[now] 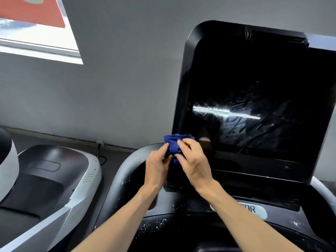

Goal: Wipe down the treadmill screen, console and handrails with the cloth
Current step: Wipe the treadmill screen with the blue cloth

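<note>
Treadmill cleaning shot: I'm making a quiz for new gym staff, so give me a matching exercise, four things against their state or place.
Things:
1. cloth
2. screen
3. console
4. neighbouring machine

States or places:
a. dotted with white specks
b. dark, smeared, with a bright reflected streak
c. blue, bunched between the left hand and right hand
d. white and black, off to the left

Pairs: 1-c, 2-b, 3-a, 4-d
</note>
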Demonstrator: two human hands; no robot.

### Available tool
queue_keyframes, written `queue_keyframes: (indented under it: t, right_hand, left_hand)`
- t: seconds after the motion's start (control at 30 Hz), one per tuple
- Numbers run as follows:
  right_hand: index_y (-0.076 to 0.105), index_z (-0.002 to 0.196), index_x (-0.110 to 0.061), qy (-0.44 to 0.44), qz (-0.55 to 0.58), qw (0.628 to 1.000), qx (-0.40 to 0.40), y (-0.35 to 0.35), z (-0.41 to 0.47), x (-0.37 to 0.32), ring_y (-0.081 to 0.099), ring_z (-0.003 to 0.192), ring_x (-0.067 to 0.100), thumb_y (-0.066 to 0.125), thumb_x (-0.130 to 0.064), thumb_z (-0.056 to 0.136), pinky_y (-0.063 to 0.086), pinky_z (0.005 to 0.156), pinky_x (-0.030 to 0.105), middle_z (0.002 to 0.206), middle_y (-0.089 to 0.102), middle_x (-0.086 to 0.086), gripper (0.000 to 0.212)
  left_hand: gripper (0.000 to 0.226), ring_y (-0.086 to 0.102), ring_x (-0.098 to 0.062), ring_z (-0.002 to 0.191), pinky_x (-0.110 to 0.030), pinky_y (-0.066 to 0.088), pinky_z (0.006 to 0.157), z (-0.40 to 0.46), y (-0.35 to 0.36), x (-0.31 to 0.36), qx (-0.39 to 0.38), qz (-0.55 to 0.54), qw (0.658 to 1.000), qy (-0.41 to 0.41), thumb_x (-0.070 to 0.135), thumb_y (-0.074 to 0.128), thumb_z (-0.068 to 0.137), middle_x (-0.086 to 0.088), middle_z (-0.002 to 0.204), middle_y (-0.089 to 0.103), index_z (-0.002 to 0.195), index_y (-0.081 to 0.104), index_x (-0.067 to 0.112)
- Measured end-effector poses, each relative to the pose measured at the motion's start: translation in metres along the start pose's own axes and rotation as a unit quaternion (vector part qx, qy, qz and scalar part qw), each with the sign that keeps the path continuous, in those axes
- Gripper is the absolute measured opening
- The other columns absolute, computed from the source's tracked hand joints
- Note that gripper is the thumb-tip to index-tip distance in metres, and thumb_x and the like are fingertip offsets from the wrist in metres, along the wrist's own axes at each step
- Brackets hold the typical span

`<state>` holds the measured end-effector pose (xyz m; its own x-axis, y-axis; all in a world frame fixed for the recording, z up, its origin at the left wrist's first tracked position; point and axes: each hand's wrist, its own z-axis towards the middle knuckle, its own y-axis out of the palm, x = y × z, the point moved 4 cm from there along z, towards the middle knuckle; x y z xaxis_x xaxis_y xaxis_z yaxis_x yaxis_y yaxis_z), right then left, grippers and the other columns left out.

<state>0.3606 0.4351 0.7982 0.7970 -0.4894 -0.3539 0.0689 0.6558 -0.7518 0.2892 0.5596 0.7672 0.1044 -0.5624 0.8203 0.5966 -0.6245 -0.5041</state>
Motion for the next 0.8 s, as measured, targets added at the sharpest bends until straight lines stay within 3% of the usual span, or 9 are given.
queue_keyframes:
  t: [0.1,0.17,0.23,0.3,0.37,0.43,0.57,0.67,0.8]
  right_hand:
    - [0.062,0.130,-0.006,0.014,-0.031,0.999,0.010,-0.009,0.032,-0.003,0.055,0.113,0.025,0.073,-0.013,0.087,0.058,0.077,0.034,0.124,0.056,0.011,0.045]
    - [0.061,0.131,-0.007,-0.013,-0.090,0.996,0.007,-0.009,0.030,-0.008,0.053,0.113,0.024,0.069,-0.012,0.088,0.059,0.067,0.030,0.127,0.054,0.012,0.044]
    - [0.061,0.131,-0.007,-0.062,-0.146,0.987,0.001,-0.005,0.011,-0.013,0.053,0.117,0.024,0.061,-0.014,0.089,0.060,0.066,0.029,0.131,0.054,0.013,0.043]
    - [0.060,0.133,-0.007,-0.116,-0.185,0.976,-0.012,-0.002,-0.004,-0.018,0.055,0.119,0.025,0.056,-0.017,0.090,0.060,0.069,0.029,0.134,0.055,0.012,0.044]
    - [0.057,0.138,-0.011,-0.173,-0.222,0.959,-0.025,-0.001,0.000,-0.022,0.056,0.120,0.029,0.059,-0.015,0.090,0.059,0.074,0.032,0.139,0.054,0.011,0.048]
    - [0.058,0.134,-0.010,-0.215,-0.247,0.944,-0.047,0.001,0.017,-0.024,0.054,0.120,0.034,0.056,-0.011,0.091,0.056,0.077,0.040,0.147,0.049,0.015,0.043]
    - [0.060,0.127,-0.003,-0.205,-0.268,0.940,-0.053,0.005,0.033,-0.015,0.051,0.124,0.036,0.045,-0.010,0.095,0.052,0.078,0.045,0.151,0.046,0.014,0.036]
    - [0.061,0.129,-0.005,-0.257,-0.267,0.925,-0.086,0.013,-0.001,-0.008,0.049,0.129,0.036,0.049,-0.026,0.097,0.049,0.085,0.044,0.148,0.050,0.013,0.040]
    - [0.067,0.107,-0.014,-0.305,-0.270,0.908,-0.095,0.006,0.025,-0.007,0.052,0.130,0.031,0.052,-0.033,0.101,0.041,0.099,0.040,0.140,0.058,0.010,0.025]
  left_hand:
    - [0.031,0.061,-0.014,0.072,-0.014,0.041,0.070,0.030,-0.013,0.021,0.027,-0.019,0.999,0.012,0.008,0.073,0.087,0.004,0.083,0.068,0.116,0.073,0.019]
    - [0.028,0.060,-0.006,0.070,-0.004,0.039,0.068,0.036,-0.023,0.026,0.003,-0.029,0.999,0.015,0.007,0.076,0.085,-0.003,0.084,0.073,0.112,0.076,0.014]
    - [0.029,0.062,0.008,0.067,-0.002,0.042,0.069,0.030,-0.024,0.016,-0.059,-0.079,0.995,-0.005,0.004,0.075,0.087,0.005,0.087,0.072,0.114,0.075,0.013]
    - [0.037,0.065,0.015,0.081,-0.007,0.046,0.080,0.019,-0.023,-0.002,-0.105,-0.110,0.988,-0.018,0.004,0.073,0.089,0.018,0.094,0.074,0.122,0.074,0.021]
    - [0.047,0.069,0.005,0.102,-0.018,0.051,0.093,0.015,-0.020,-0.016,-0.117,-0.126,0.985,-0.030,0.000,0.068,0.091,0.017,0.109,0.075,0.131,0.069,0.025]
    - [0.053,0.069,-0.009,0.112,-0.026,0.054,0.096,0.014,-0.017,-0.025,-0.109,-0.184,0.975,-0.065,-0.012,0.058,0.091,0.006,0.117,0.075,0.134,0.066,0.018]
    - [0.044,0.069,-0.023,0.113,-0.032,0.057,0.094,0.013,-0.010,-0.025,-0.083,-0.288,0.946,-0.125,-0.018,0.047,0.095,-0.009,0.117,0.074,0.124,0.066,0.009]
    - [0.039,0.071,-0.021,0.110,-0.032,0.058,0.093,0.006,-0.007,-0.037,-0.093,-0.267,0.948,-0.147,-0.012,0.045,0.098,-0.005,0.113,0.075,0.122,0.067,0.008]
    - [0.049,0.072,-0.021,0.106,-0.029,0.057,0.088,0.000,-0.005,-0.044,-0.098,-0.246,0.950,-0.165,-0.016,0.043,0.091,0.000,0.107,0.077,0.116,0.069,0.017]
